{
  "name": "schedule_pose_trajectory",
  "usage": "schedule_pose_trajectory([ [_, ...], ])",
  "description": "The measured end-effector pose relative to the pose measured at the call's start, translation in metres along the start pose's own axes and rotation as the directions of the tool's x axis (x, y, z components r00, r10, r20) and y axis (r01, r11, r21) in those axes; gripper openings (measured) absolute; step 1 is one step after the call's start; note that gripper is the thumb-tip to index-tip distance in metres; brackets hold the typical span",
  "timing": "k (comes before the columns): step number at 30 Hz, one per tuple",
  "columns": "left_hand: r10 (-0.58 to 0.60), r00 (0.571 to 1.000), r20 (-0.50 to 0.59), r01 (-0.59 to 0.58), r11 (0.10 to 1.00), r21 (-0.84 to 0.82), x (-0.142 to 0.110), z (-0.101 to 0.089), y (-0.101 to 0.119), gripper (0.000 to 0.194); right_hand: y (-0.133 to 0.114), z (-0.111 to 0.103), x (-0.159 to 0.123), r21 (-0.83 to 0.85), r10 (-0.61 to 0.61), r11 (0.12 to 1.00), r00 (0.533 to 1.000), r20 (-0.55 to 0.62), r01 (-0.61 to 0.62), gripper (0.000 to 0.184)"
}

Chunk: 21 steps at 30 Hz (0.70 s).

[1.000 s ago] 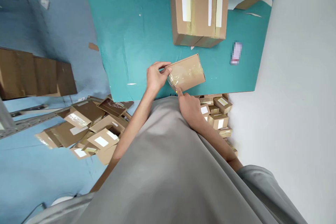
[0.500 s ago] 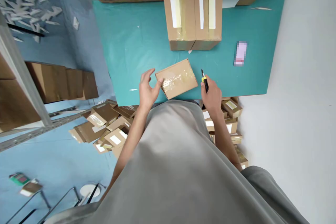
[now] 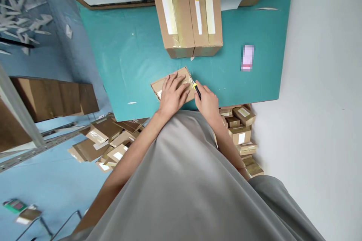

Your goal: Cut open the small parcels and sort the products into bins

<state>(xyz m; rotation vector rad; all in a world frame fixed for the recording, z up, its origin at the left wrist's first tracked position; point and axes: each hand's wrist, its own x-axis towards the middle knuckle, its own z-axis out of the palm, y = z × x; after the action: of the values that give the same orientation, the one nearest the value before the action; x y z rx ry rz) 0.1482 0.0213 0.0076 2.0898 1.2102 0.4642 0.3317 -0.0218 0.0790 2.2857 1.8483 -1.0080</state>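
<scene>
A small taped cardboard box (image 3: 166, 81) lies near the front edge of the teal table (image 3: 127, 60). My left hand (image 3: 173, 94) lies flat on top of it, fingers stretched out and pressing down. My right hand (image 3: 208, 102) is closed around a black and yellow utility knife (image 3: 197, 90), whose tip touches the right end of the box.
Two larger taped cartons (image 3: 188, 17) stand side by side at the back of the table. A blurred pink item (image 3: 247, 57) lies to the right. Small boxes are piled on the floor at the left (image 3: 106, 141) and right (image 3: 240, 130). A white wall (image 3: 325, 83) borders the right.
My left hand has moved from the box's left end onto its top. My right hand has brought the knife in from the right to the box's edge.
</scene>
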Motion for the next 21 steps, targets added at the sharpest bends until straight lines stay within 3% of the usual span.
schedule_pose_trajectory([
  [9, 0.018, 1.000, 0.007, -0.017, 0.998, -0.061, -0.002, 0.005, -0.007, 0.039, -0.026, -0.007, -0.003, -0.195, 0.142, 0.973, 0.986, 0.093, -0.122, 0.068],
  [14, 0.003, 1.000, 0.003, -0.003, 0.993, -0.114, -0.004, 0.008, -0.007, 0.040, -0.034, -0.009, -0.009, -0.237, 0.188, 0.958, 0.977, 0.104, -0.160, 0.070],
  [21, 0.017, 1.000, 0.011, -0.015, 0.991, -0.130, -0.004, 0.013, -0.008, 0.042, -0.045, -0.012, 0.004, -0.249, 0.241, 0.945, 0.966, 0.091, -0.212, 0.067],
])
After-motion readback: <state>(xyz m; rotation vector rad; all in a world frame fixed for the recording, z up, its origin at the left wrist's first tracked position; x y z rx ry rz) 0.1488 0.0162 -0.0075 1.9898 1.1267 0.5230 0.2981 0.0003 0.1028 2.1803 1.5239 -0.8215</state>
